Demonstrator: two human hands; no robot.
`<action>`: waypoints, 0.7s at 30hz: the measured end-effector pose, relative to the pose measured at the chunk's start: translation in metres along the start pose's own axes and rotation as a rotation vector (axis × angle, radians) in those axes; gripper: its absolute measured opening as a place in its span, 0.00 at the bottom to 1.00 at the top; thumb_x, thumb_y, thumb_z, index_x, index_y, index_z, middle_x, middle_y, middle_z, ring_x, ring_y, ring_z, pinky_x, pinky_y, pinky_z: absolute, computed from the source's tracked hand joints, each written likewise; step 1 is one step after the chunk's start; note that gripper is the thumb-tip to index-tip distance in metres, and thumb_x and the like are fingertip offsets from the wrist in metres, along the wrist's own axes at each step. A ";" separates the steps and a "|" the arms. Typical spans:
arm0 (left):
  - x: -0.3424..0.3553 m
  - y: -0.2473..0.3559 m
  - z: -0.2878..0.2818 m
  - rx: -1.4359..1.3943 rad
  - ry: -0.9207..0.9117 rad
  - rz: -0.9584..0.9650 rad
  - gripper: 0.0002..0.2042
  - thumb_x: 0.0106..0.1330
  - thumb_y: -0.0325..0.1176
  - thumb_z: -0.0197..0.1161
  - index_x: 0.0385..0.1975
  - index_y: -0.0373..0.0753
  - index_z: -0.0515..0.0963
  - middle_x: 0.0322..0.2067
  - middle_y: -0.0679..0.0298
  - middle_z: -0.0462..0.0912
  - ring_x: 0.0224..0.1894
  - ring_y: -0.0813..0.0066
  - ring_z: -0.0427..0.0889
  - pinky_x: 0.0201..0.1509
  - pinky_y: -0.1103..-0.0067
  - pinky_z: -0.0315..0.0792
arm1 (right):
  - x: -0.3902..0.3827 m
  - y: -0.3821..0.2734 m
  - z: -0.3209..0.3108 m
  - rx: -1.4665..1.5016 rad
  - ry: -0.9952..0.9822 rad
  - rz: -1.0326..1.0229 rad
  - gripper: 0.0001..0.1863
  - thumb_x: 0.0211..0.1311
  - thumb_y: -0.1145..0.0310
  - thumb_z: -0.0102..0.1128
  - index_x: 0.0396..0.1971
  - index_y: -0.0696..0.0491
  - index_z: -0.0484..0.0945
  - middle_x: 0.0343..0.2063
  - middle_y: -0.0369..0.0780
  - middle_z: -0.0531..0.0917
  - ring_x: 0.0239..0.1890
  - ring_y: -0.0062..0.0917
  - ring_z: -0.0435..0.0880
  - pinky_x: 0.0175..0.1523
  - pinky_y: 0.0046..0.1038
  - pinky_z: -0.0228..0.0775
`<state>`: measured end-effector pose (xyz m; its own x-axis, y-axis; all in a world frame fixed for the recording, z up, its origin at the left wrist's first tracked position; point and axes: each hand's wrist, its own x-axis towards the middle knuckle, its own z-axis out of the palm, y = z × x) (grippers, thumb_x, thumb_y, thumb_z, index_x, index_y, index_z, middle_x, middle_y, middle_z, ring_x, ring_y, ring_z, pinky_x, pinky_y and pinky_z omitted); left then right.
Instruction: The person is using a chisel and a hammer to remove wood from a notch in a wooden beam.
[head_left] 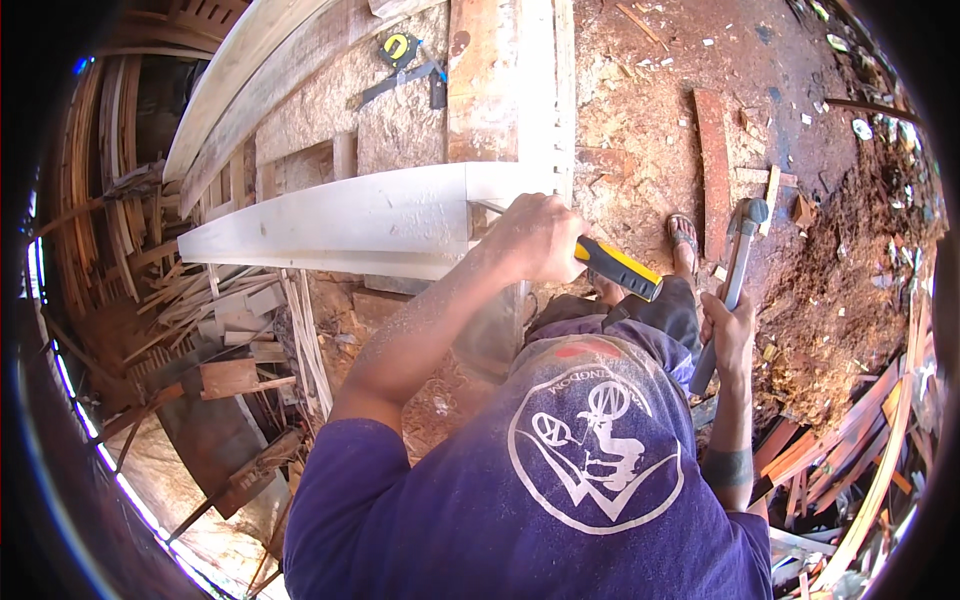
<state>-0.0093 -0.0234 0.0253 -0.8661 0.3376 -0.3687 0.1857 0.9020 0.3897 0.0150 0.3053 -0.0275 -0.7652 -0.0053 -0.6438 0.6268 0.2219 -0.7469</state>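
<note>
My left hand (532, 238) is closed around a chisel (622, 270) with a yellow and black handle. The handle's end sticks out toward my right, while a short piece of its metal blade shows on the other side of my fist. That blade lies against or just over a pale plank (330, 222) near its right end; whether it touches, I cannot tell. Off to the right, my right hand (730, 325) grips the shaft of a hammer (742, 262), held with its head up and away from me. The hammer is apart from the chisel.
On the workbench (400, 130) beyond the plank lie a yellow and black tape measure (398, 50) and a dark square (398, 84). Long curved boards (250, 95) rest at the far left. Wood offcuts (235, 378) and sawdust cover the floor, with a reddish board (711, 170) at right.
</note>
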 end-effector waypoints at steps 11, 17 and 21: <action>0.006 -0.001 -0.020 -0.187 0.036 -0.004 0.10 0.46 0.37 0.70 0.24 0.38 0.86 0.20 0.50 0.83 0.26 0.52 0.86 0.36 0.65 0.80 | -0.022 -0.020 -0.003 -0.087 0.174 -0.210 0.05 0.58 0.72 0.60 0.28 0.51 0.72 0.18 0.33 0.73 0.15 0.16 0.70 0.19 0.24 0.64; 0.004 -0.006 -0.019 -0.187 0.047 -0.025 0.09 0.44 0.36 0.69 0.24 0.40 0.86 0.21 0.53 0.83 0.28 0.51 0.84 0.35 0.65 0.77 | -0.038 -0.051 -0.005 0.329 0.212 -0.541 0.07 0.62 0.82 0.57 0.34 0.55 0.70 0.22 0.37 0.75 0.17 0.16 0.71 0.21 0.21 0.65; 0.002 -0.004 -0.022 -0.191 0.046 -0.019 0.10 0.42 0.36 0.69 0.25 0.40 0.86 0.22 0.52 0.83 0.29 0.51 0.84 0.36 0.65 0.77 | -0.047 -0.055 0.011 0.351 0.233 -0.472 0.08 0.61 0.84 0.57 0.34 0.56 0.69 0.21 0.37 0.74 0.16 0.16 0.71 0.23 0.21 0.66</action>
<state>-0.0219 -0.0327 0.0420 -0.8896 0.3046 -0.3404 0.0817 0.8393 0.5374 0.0182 0.2832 0.0420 -0.9582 0.1962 -0.2084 0.1950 -0.0855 -0.9771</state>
